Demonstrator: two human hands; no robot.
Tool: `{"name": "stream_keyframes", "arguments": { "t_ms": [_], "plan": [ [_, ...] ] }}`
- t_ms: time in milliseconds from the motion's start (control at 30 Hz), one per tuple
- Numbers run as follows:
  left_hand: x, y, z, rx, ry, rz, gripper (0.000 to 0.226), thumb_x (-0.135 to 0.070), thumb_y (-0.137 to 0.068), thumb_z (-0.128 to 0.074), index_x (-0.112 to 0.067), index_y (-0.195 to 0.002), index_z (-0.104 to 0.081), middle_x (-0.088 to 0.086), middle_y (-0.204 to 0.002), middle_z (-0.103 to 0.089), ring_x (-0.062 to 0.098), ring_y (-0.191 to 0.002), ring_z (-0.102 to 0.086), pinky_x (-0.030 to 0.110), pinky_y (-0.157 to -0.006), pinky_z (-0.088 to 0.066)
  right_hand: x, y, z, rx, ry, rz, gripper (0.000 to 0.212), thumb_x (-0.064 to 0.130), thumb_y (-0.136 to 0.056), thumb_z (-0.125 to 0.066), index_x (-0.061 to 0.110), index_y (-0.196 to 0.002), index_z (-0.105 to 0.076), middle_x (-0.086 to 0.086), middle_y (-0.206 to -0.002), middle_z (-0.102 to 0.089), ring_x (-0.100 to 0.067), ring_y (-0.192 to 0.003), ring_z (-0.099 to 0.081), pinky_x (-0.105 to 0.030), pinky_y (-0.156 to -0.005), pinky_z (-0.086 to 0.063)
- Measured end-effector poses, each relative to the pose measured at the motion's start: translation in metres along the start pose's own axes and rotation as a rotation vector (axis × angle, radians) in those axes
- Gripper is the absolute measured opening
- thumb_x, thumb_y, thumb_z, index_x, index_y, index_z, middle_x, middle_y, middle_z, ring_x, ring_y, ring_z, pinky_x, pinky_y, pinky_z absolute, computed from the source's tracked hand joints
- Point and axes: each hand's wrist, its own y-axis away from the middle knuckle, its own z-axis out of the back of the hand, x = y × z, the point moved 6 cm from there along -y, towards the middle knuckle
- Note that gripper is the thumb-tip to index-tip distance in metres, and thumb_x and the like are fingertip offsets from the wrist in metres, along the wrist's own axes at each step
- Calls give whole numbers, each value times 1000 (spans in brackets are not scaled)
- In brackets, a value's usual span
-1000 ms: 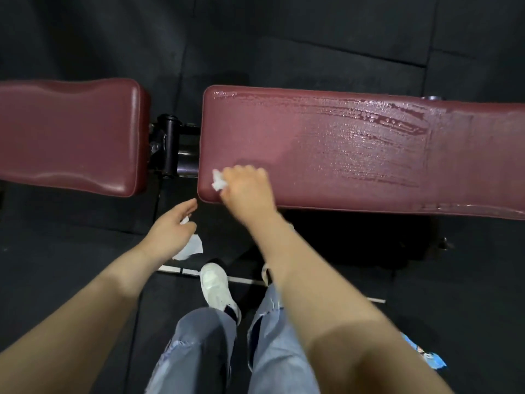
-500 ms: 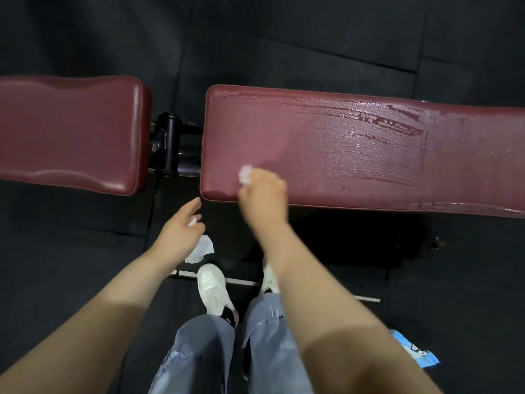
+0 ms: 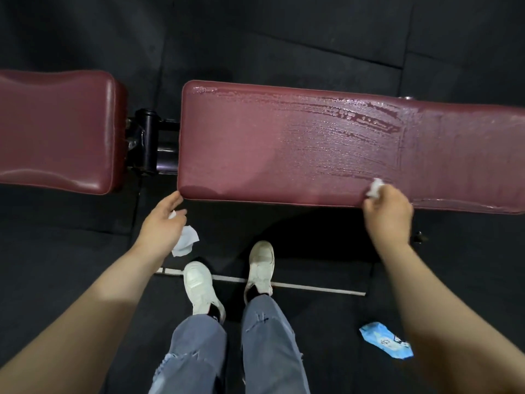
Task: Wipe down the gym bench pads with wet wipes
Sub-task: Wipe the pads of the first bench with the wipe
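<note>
A person wipes the long maroon bench pad (image 3: 284, 143) with a wet wipe, seen from above.

The right hand (image 3: 387, 213) sits at the pad's near edge toward its right end, fingers curled round a crumpled white wipe (image 3: 375, 187) pressed on the vinyl. Wet streaks shine across the pad's right half. The left hand (image 3: 163, 226) hovers just below the pad's near left corner, fingers loosely extended, with a second white wipe (image 3: 186, 243) partly under its palm; how it is held cannot be told. A shorter maroon pad (image 3: 56, 132) lies to the left, joined by a dark metal frame (image 3: 149, 143). A blue wipes packet (image 3: 386, 344) lies on the black floor (image 3: 284, 38) beside white sneakers (image 3: 199, 285).
</note>
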Motion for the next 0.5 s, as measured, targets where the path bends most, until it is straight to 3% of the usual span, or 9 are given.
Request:
{"name": "stream_keyframes", "arguments": {
  "t_ms": [67,133,233,300,367,433,500],
  "plan": [
    [2,0,-1,17,-11,-6,55,-5,-99,-43,-26,-149,-38,-12,-147,-45,8,-123,-54,28,-108,-37,-28,-3,8,-70,-115,-159,14,14,-85,-53,1,-84,-55,-26,-87,-62,-44,-83,-57,-44,-72,-42],
    [6,0,-1,29,-11,-5,55,-6,-99,-44,-28,-149,-38,-13,-148,-44,8,-124,-54,30,-110,-37,-7,3,2,-88,-214,-142,8,13,-84,-53,8,-78,-50,-23,-83,-60,-40,-79,-56,-40,-68,-39],
    [10,-1,-1,15,33,8,54,-7,-98,-48,-29,-147,-41,-13,-148,-46,8,-129,-51,31,-113,-34,89,30,-25,-45,-349,109,9,11,-76,-55,19,-73,-51,-8,-71,-58,-30,-68,-54,-35,-63,-40],
    [11,-2,0,1,78,22,54,-5,-97,-49,-27,-146,-44,-12,-146,-48,9,-130,-51,32,-113,-35,166,58,-46,15,-439,251,12,6,-68,-58,16,-73,-59,-8,-70,-62,-31,-66,-57,-34,-64,-45],
    [13,-3,2,-4,147,49,53,-2,-97,-48,-24,-145,-45,-9,-142,-53,9,-120,-57,29,-106,-40,244,89,-59,55,-465,456,14,2,-59,-61,12,-69,-64,-10,-63,-61,-32,-56,-57,-32,-53,-44],
    [16,-7,7,-9,194,76,52,0,-95,-47,-24,-141,-51,-4,-134,-60,11,-113,-61,28,-97,-46,306,120,-73,91,-393,738,10,8,-67,-58,9,-72,-67,-11,-62,-61,-30,-57,-57,-32,-54,-38],
    [20,-11,15,-23,156,84,50,-1,-91,-46,-30,-130,-59,0,-125,-66,13,-109,-64,32,-95,-49,333,140,-85,86,-292,970,24,13,-80,-44,7,-77,-67,-10,-68,-61,-30,-64,-57,-37,-63,-34]
  ]
}}
